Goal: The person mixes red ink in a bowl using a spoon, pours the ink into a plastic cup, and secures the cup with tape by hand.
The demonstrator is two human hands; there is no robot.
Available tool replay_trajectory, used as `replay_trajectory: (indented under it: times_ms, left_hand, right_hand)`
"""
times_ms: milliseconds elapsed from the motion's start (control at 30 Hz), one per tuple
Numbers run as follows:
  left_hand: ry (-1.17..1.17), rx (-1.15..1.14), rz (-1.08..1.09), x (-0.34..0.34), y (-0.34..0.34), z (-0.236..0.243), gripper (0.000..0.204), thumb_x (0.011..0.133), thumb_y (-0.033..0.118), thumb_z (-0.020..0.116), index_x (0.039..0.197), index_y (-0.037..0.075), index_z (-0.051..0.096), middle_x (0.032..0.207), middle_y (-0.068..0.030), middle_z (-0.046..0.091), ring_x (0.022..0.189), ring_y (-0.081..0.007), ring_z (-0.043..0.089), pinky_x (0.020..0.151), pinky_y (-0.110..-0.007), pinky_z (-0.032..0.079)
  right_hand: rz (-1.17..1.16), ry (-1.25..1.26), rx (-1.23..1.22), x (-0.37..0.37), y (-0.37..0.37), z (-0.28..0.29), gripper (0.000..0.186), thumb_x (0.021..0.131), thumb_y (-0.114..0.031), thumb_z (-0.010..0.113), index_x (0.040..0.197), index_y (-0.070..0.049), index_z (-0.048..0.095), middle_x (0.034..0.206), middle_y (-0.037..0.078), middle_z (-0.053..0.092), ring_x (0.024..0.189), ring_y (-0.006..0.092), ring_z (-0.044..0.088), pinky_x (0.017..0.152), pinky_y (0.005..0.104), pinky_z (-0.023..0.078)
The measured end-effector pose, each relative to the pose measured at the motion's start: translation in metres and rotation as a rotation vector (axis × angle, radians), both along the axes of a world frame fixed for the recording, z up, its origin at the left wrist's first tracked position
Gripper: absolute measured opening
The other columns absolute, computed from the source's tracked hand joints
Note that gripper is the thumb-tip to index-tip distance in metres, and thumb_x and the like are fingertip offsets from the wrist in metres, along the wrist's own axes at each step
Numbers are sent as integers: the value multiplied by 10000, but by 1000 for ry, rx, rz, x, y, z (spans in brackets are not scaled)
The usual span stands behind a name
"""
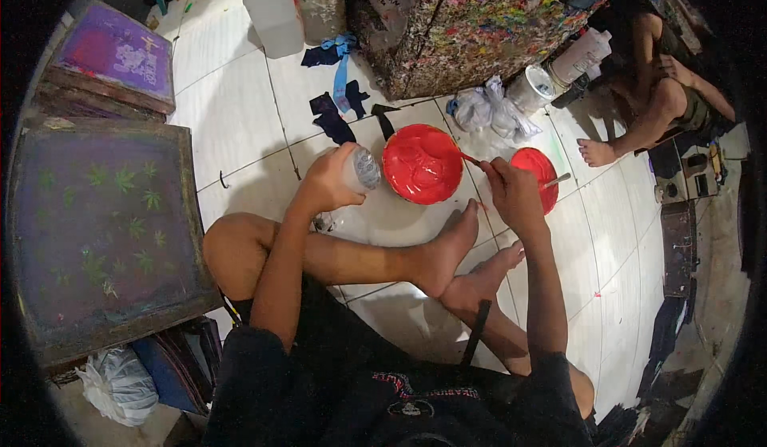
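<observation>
My left hand [327,179] is closed around a pale translucent plastic bottle or cup [363,171], tilted toward the right beside a bowl; which of the two it is I cannot tell. The round bowl [422,163] stands on the tiles in front of my crossed legs and contains glossy red paint. My right hand [515,195] grips the thin handle of a red-smeared stirrer [471,158], which reaches over the bowl's right rim. Its far end is hard to make out. Partly behind my right hand sits a smaller red container [537,167] with a light-handled utensil [557,180] in it.
Framed printing screens [104,223] lie at the left. A paint-crusted box [471,35], plastic bags [495,111] and a white tub [533,89] stand at the back. Dark rags [329,118] lie on the tiles. Another person's leg [643,131] shows at the right.
</observation>
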State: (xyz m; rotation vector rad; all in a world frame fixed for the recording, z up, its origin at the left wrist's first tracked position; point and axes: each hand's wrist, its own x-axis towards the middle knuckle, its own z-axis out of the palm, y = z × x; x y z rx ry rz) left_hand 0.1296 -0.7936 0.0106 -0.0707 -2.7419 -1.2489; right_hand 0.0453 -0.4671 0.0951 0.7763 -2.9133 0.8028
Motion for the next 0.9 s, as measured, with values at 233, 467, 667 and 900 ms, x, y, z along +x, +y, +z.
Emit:
replay_trajectory:
  times_ms: [233, 467, 667, 900]
  left_hand:
    - [-72, 2, -43, -3, 2, 0, 769, 508, 192, 849, 1196, 93, 520, 1049, -193, 618, 1030, -399, 587, 904, -449, 482]
    - [-133, -54, -5, -2, 4, 4, 849, 519, 172, 869, 1279, 56, 507, 1204, -182, 619, 1147, -343, 591, 993, -399, 469]
    - [-204, -71, -4, -1, 7, 11, 879, 513, 153, 878, 1302, 56, 500, 1227, -187, 611, 1153, -347, 589, 1010, -399, 461]
    - [-144, -62, -12, 1, 3, 4, 863, 515, 150, 878, 1290, 62, 509, 1207, -175, 622, 1150, -335, 592, 1006, -392, 462]
  right_hand:
    - [60, 103, -24, 8, 5, 10, 226, 951, -178, 619, 841, 17, 588, 655, 234, 564, 563, 403, 557, 498, 425, 394]
    - [51, 112, -22, 12, 4, 23, 193, 939, -159, 612, 818, -14, 573, 641, 207, 563, 593, 403, 588, 529, 465, 442]
    - [53, 139, -26, 13, 6, 20, 213, 940, -181, 615, 812, -20, 561, 664, 193, 566, 609, 389, 594, 531, 455, 442]
    - [81, 206, 2, 13, 2, 24, 219, 917, -159, 660, 797, 16, 605, 649, 188, 583, 556, 350, 585, 515, 413, 428]
